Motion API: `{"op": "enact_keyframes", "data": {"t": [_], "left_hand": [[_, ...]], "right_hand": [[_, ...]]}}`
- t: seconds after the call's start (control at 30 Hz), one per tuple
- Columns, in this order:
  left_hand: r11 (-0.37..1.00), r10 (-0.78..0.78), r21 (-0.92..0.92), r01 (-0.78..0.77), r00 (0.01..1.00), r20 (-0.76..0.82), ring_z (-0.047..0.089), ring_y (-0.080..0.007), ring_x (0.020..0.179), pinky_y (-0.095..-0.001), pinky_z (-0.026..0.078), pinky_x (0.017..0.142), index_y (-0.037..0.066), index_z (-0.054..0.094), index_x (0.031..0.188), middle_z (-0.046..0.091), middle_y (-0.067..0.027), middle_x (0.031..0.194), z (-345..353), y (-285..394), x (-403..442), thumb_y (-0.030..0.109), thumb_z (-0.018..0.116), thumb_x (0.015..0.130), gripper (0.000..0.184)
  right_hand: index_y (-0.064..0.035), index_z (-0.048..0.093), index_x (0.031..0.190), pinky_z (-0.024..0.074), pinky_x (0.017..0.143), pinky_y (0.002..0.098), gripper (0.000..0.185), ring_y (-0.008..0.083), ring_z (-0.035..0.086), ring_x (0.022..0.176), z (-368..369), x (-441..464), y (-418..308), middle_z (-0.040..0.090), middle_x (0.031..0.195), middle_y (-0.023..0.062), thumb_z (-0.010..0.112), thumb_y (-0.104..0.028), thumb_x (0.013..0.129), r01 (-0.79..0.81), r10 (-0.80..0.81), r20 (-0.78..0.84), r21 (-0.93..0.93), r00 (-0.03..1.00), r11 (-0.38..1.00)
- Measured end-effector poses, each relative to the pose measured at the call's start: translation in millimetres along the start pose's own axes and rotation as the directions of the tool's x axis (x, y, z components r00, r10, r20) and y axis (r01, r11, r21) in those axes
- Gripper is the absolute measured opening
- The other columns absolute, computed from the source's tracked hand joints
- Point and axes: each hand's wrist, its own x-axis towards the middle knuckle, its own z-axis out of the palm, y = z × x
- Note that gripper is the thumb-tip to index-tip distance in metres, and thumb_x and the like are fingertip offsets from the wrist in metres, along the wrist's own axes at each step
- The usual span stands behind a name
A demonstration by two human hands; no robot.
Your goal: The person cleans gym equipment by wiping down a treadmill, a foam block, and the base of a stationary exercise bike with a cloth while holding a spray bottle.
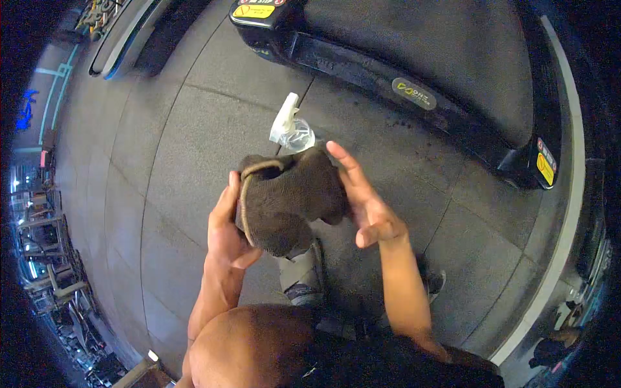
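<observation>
A brown cloth with a lighter edge (278,207) hangs bunched up between my two hands, above the floor. My left hand (226,223) grips its left edge, with the fingers partly behind it. On the other side, my right hand (369,204) is beside the cloth with its fingers spread and the palm turned toward it; whether the fingertips touch the cloth is hard to tell. Just beyond the cloth, a clear spray bottle with a white nozzle (284,123) stands on the grey tiled floor (213,110).
A black treadmill (362,61) with yellow warning stickers lies across the upper right. Another machine's edge (129,39) is at the upper left. My knee (252,346) and a grey shoe (301,275) are below the cloth. Gym equipment (58,284) lines the far left.
</observation>
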Motion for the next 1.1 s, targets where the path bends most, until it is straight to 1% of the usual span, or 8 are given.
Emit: {"op": "enact_keyframes", "data": {"t": [0.17,0.27,0.47,0.63,0.8,0.93,1.0,1.1], "left_hand": [[0.981,-0.146,-0.134,0.142,0.989,-0.02,0.067,-0.0271,0.109,-0.0434,0.055,0.094,0.006,0.059,0.128,0.067,-0.0131,0.122,-5,-15,10,0.045,0.044,0.105,0.048],[0.979,-0.085,0.167,0.115,0.981,-0.177,0.069,-0.0241,0.098,-0.0401,0.056,0.089,0.004,0.061,0.123,0.07,-0.012,0.112,-6,-21,19,0.042,0.045,0.106,0.045],[0.858,0.147,0.514,0.016,0.95,-0.274,0.065,-0.0179,0.083,-0.0329,0.053,0.075,0.0,0.062,0.107,0.064,-0.0057,0.084,-58,-48,30,0.042,0.044,0.107,0.046],[0.404,0.258,0.914,0.03,0.955,-0.145,0.064,-0.022,0.079,-0.0335,0.049,0.072,-0.001,0.064,0.098,0.063,-0.0115,0.08,-111,-121,13,0.029,0.054,0.103,0.032],[-0.08,0.082,0.901,-0.427,0.898,0.432,0.062,-0.0332,0.098,-0.0442,0.047,0.089,0.005,0.066,0.102,0.064,-0.0159,0.097,-125,-162,-15,0.023,0.064,0.094,0.02],[-0.201,0.018,0.779,-0.594,0.793,0.61,0.059,-0.0315,0.105,-0.0446,0.043,0.103,0.006,0.067,0.099,0.064,-0.0134,0.1,-148,-177,-19,0.021,0.066,0.091,0.016],[-0.149,0.056,0.815,-0.56,0.818,0.572,0.06,-0.0313,0.106,-0.0442,0.043,0.104,0.006,0.067,0.099,0.064,-0.0129,0.102,-150,-178,-19,0.02,0.066,0.091,0.016],[-0.105,0.067,0.825,-0.556,0.823,0.564,0.06,-0.0314,0.105,-0.0441,0.044,0.105,0.006,0.067,0.099,0.065,-0.0122,0.101,-153,-174,-15,0.019,0.066,0.09,0.016]], "right_hand": [[-0.0053,0.026,0.155,0.0254,0.118,0.0422,0.116,0.0285,0.035,0.143,25,11,9,0.037,0.153,0.016,0.092,-0.043,0.066,0.023,-0.025,-0.003,-0.254,1.0,0.967],[-0.0049,0.047,0.139,0.0425,0.106,0.039,0.073,0.0239,0.056,0.122,42,14,15,0.059,0.132,0.0129,0.084,-0.027,0.08,-0.105,0.012,-0.252,-0.358,0.968,0.928],[0.0002,0.059,0.125,0.049,0.097,0.0363,0.047,0.0213,0.065,0.107,16,18,-19,0.069,0.115,0.0141,0.075,-0.023,0.088,-0.26,0.006,-0.5,-0.44,0.866,0.86],[0.0036,0.053,0.13,0.0504,0.094,0.0386,0.053,0.0277,0.067,0.102,-9,57,-44,0.069,0.113,0.0186,0.074,-0.025,0.09,-0.158,-0.542,-0.576,-0.761,0.613,0.63],[-0.0017,0.055,0.125,0.0526,0.088,0.0415,0.044,0.0356,0.069,0.1,-31,125,-56,0.069,0.11,0.0231,0.072,-0.019,0.088,-0.1,-0.737,-0.319,-0.94,0.595,0.326],[-0.0028,0.064,0.122,0.0519,0.089,0.0374,0.041,0.0283,0.07,0.099,-41,192,-89,0.073,0.107,0.0192,0.074,-0.021,0.087,-0.035,-0.798,-0.13,-0.99,0.589,0.135],[-0.0096,0.063,0.127,0.0505,0.093,0.0463,0.038,0.0415,0.061,0.109,-45,233,-105,0.06,0.118,0.021,0.066,-0.006,0.089,-0.002,-0.768,-0.071,-0.996,0.636,0.09],[-0.0116,0.061,0.132,0.0469,0.1,0.0451,0.045,0.0415,0.056,0.119,-54,292,-112,0.056,0.128,0.0233,0.066,-0.005,0.088,-0.222,-0.649,-0.145,-0.974,0.747,-0.038]]}}
